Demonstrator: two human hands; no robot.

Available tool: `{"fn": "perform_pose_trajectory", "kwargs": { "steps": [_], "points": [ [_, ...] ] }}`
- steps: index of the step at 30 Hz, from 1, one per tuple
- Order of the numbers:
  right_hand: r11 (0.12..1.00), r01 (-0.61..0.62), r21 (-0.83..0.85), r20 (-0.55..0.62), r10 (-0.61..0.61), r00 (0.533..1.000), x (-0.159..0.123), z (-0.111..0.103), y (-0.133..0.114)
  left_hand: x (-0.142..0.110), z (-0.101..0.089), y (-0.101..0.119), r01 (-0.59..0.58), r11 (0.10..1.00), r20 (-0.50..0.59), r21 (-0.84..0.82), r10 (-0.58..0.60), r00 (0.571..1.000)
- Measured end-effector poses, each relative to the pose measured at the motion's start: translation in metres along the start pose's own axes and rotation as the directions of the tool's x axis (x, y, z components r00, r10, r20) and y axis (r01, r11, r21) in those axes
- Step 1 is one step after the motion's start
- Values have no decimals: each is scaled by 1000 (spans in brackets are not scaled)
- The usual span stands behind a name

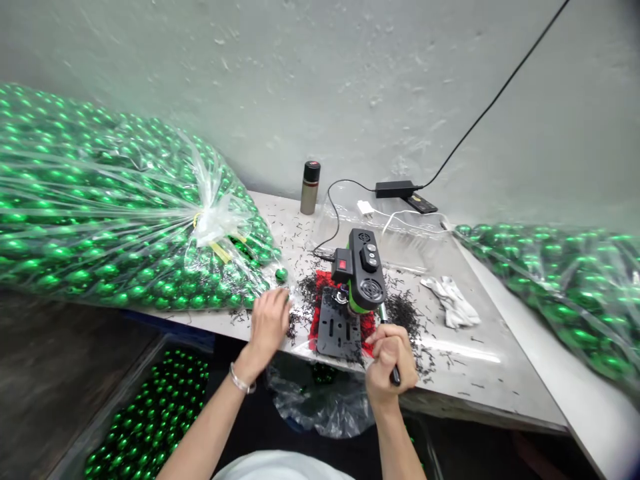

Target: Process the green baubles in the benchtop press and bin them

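My right hand [393, 360] is wrapped round the black-gripped lever [396, 377] at the right side of a small black and green press-like machine [367, 270]. The machine stands on a slotted black base plate [339, 327] over a red mat [314, 327]. To the left, my left hand [271, 320] is at the table's front edge beside the large bag of shiny green balls [125, 220]. Its fingers are curled together, with a speck of green at the tips; what they hold is mostly hidden. A single green ball [281, 275] lies just beyond them.
Small black pieces [403, 313] are strewn round the machine. Behind it are a spray can [311, 188], a clear plastic tray [345, 207] and a power adapter [395, 189]. White gloves [451, 302] lie right; another ball bag [565, 287] stands beyond. Green balls [150, 407] fill a container below.
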State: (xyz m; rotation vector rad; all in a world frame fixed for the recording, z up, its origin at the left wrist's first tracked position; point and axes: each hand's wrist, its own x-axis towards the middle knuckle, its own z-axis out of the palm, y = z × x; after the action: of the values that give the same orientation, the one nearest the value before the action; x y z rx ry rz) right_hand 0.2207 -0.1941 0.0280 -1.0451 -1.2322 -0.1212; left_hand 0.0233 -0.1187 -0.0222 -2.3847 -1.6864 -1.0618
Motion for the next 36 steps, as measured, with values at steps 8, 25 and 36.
{"fn": "perform_pose_trajectory", "kwargs": {
  "steps": [8, 25, 36],
  "points": [
    [1000, -27, 8, 31, 27, 999, -9, -2, 5, 45, 5, -31, -110, 958, 370, 266, 4, 929],
    [999, -38, -6, 30, 38, 999, -14, -2, 8, 24, -1, -29, 306, 825, 214, -475, -229, 950],
    [999, -35, -41, 53, 38, 998, -15, -3, 8, -1, 18, 26, 708, 79, 694, -701, -148, 704]
  ]
}}
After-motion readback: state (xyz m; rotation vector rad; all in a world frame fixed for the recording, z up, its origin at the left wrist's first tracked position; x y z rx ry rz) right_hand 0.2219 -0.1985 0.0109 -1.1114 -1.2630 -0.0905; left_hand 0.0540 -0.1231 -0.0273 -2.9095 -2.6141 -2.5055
